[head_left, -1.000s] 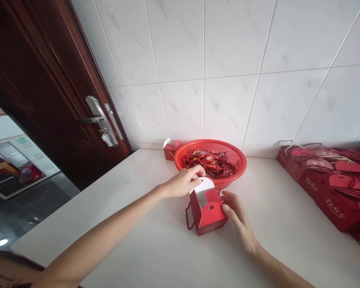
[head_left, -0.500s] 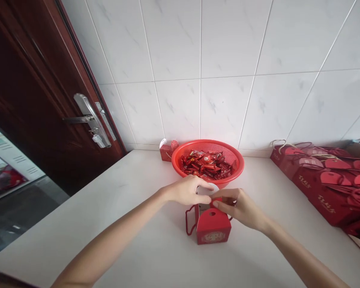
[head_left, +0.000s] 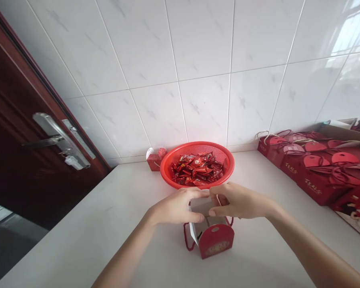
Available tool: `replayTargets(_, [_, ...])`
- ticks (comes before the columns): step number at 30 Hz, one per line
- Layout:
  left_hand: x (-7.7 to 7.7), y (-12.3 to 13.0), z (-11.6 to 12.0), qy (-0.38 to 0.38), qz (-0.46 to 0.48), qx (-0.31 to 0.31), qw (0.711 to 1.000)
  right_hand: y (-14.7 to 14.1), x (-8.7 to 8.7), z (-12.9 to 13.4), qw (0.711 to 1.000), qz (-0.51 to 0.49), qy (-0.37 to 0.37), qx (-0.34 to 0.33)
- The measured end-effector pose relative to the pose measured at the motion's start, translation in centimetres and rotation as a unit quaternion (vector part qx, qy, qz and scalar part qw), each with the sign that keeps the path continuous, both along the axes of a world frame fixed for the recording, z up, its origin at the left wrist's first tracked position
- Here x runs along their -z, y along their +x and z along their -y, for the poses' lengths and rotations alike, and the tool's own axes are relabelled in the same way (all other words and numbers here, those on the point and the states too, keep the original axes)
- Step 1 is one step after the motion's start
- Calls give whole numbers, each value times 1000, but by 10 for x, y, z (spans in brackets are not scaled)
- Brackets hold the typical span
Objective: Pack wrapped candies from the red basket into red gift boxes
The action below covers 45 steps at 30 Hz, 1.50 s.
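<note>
A small red gift box (head_left: 217, 241) with a rounded front flap and a red cord handle (head_left: 188, 238) stands on the white table, its top open and pale inside. My left hand (head_left: 180, 206) is at the box's left side, thumb and fingers apart on the far-left part of its rim. Over the box's right side is my right hand (head_left: 238, 201), with curled fingers and the thumb across the opening. Whether either hand pinches a flap is hard to make out. Just beyond the hands sits a red plastic basket (head_left: 166, 168) holding wrapped red candies (head_left: 198, 170).
Another small red box (head_left: 154, 161) stands left of the basket by the tiled wall. Rows of dark red gift boxes (head_left: 310, 186) fill the right side, with a cardboard box (head_left: 337, 130) behind. A brown door (head_left: 21, 116) is at the left.
The box's top has opened wider, showing more of its inside. Both hands have shifted slightly toward me and moved apart at the rim. The camera view has turned to the right.
</note>
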<state>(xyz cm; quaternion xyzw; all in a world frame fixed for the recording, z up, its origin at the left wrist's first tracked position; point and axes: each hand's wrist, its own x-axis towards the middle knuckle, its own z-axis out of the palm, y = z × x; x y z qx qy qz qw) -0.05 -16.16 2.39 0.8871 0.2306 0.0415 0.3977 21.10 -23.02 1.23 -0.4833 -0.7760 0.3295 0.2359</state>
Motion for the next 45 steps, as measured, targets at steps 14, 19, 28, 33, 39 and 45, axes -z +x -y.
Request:
replayTargets(14, [-2,-19,-3,19,-136,-88,987,31,-9,3,963,188,-193,14])
replayTargets(19, [-1,-20,-5,37,-92,-59,993,32,-16,6,963,218,-159,-6])
replayTargets(28, [-1,-21,-25,74,85,-129,985,57,-20,1,999,-7,0,53])
replayTargets(33, [9,21,-80,229,98,-173,953,47,-5,-19,982,-145,68,102])
replayTargets(39, [21,72,-136,278,-9,-185,942,33,13,-58,936,-309,36,162])
replayTargets(45, [35,69,-157,225,70,-203,950,29,21,-103,895,-363,42,257])
